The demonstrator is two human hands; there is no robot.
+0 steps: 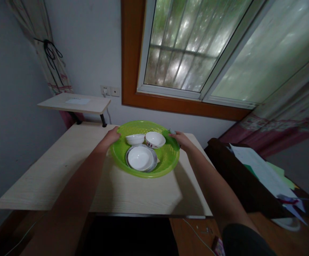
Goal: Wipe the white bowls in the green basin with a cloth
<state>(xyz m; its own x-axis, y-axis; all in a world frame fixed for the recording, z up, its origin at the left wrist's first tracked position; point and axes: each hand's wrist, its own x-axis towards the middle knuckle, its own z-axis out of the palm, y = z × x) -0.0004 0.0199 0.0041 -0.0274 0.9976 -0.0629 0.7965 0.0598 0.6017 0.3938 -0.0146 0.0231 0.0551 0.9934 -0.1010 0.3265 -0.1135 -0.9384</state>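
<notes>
A wide green plastic basin (119,160) is held over the desk by its rim on both sides. My left hand (112,136) grips the left rim, fingers partly hidden behind it. On the opposite rim my right hand (181,139) is closed, with a green cloth (172,138) under or beside its fingers. Inside the basin sit white bowls (135,139) at the back left and a patterned white bowl (155,139) at the back right. Towards the front, a white bowl (140,158) rests on a grey-rimmed plate (153,164).
The pale wooden desk (64,170) spreads under the basin, with a small raised shelf (77,103) at its back left. A window (181,53) and wall socket (109,91) are behind. Papers (261,167) lie on a dark brown piece of furniture (231,177) at right.
</notes>
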